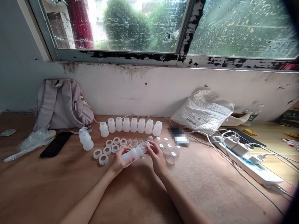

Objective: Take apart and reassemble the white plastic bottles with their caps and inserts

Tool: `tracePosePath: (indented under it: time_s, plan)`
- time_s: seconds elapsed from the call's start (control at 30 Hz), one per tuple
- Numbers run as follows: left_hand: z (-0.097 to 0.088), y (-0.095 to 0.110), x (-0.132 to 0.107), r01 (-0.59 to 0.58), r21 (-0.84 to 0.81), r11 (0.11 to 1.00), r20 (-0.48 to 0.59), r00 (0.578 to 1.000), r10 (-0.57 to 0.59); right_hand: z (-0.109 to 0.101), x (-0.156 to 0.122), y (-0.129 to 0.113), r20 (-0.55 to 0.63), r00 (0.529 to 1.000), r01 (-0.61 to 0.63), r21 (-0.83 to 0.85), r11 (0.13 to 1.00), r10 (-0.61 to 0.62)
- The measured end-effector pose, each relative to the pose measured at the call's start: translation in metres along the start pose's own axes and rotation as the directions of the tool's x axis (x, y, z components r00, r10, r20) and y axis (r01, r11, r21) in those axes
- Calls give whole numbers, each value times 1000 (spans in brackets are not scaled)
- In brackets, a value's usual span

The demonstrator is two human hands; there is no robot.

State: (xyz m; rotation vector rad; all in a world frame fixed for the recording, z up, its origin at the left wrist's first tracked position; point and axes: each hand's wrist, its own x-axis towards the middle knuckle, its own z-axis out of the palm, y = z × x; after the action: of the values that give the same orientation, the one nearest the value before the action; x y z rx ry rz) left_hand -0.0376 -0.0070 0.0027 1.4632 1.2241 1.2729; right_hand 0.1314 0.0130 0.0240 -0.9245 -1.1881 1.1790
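Note:
My left hand is wrapped round the body of a translucent white feeding bottle, which tilts up to the right. At its upper end the fingers of my right hand pinch the clear cap. Left of my hands lie several white screw rings. Clear teats sit just beyond the bottle, partly hidden by it. Several clear dome caps are spread to the right of my right hand. Behind them stands a row of open bottle bodies. A capped bottle stands apart at left.
A mauve backpack, a plastic bag and a black phone are at left. A silver mailing bag leans on the wall. At right, a power strip has chargers and trailing white cables. A blurred dark object lies behind the caps.

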Motion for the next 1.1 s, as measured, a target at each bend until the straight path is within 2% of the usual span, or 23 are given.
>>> tracePosePath:
  time_s: [0.37, 0.6, 0.7, 0.83, 1.1]
  plan:
    - [0, 8, -10, -72, 141, 987, -19, 997, 75, 1, -1, 0, 42, 999, -18, -19, 1000, 19]
    - [-5, 7, -17, -19, 111, 994, -19, 1000, 22, 4, -10, 13, 42, 998, -38, 42, 998, 36]
    - [-5, 8, -22, -25, 179, 984, -21, 999, 30, 7, -16, 14, 33, 999, -31, 78, 996, 29]
    - [-3, 7, -27, -104, 314, 944, -33, 992, 120, 9, -22, 13, 27, 999, -23, 124, 992, 20]
    - [-2, 1, -30, -290, 466, 836, -12, 943, 333, 10, -26, 14, 58, 997, -52, 109, 993, 46]
